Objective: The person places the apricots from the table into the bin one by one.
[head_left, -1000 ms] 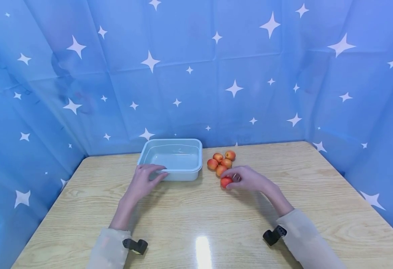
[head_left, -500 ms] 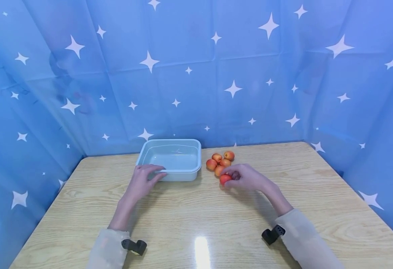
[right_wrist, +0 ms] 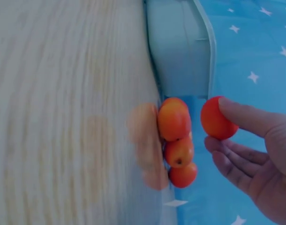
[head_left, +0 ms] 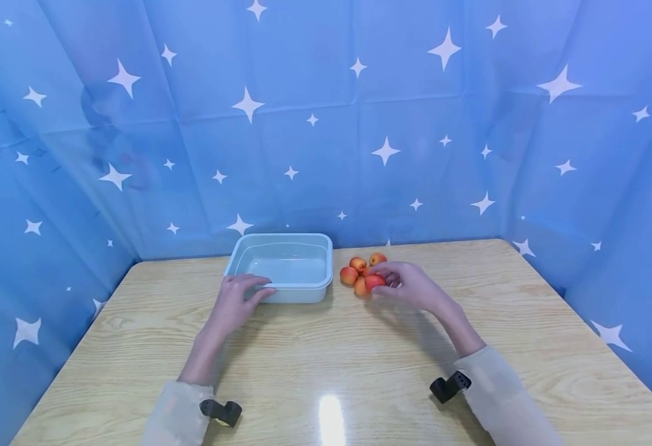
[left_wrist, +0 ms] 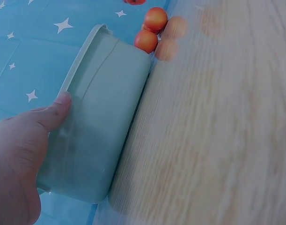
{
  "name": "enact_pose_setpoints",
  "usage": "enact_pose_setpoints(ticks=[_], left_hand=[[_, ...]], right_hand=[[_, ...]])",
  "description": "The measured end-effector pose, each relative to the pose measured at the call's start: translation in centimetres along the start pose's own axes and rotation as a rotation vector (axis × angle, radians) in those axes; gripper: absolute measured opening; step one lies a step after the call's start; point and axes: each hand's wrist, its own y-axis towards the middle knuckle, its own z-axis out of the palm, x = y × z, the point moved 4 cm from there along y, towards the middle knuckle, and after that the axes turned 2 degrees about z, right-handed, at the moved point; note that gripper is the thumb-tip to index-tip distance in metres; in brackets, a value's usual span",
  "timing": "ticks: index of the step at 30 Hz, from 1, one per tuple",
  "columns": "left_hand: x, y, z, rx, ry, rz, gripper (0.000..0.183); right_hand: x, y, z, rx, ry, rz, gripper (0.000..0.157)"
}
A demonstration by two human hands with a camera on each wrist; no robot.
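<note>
My right hand (head_left: pixel 412 286) pinches a red apricot (head_left: pixel 374 283) between thumb and fingertips. In the right wrist view the held apricot (right_wrist: pixel 216 119) is up off the table, beside the other apricots (right_wrist: pixel 174 120). Several orange-red apricots (head_left: pixel 349 275) lie bunched on the table, partly hidden behind the right hand. To their left stands a pale blue rectangular plastic container (head_left: pixel 303 293), with nothing in it. My left hand (head_left: pixel 238 302) holds its near rim at the left, with the thumb (left_wrist: pixel 61 105) on the outer wall and the fingers over the edge.
The light wood table (head_left: pixel 298 365) carries the container and fruit near its back edge. A blue curtain (head_left: pixel 314 148) with white stars hangs close behind and around the sides. A small black camera (head_left: pixel 449 387) sits on each sleeve.
The right hand has lifted the red apricot off the table and brought it up and slightly back, over the bunch. The left hand stays on the container rim.
</note>
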Motion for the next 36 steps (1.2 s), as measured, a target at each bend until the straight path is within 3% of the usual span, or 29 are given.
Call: enact_pose_setpoints(ticks=[8, 19, 36], left_hand=[[0.0, -0.1, 0.1, 0.000, 0.005, -0.011, 0.025], [-0.1, -0.1, 0.0, -0.007, 0.006, 0.001, 0.024], [-0.5, 0.0, 0.0, 0.015, 0.006, -0.010, 0.027]], right_hand=[[0.6, 0.7, -0.7, -0.076, 0.055, -0.002, 0.043], [2.2, 2.1, -0.8, -0.165, 0.089, 0.018, 0.038], [4.9, 4.1, 0.2, -0.195, 0.153, -0.004, 0.038]])
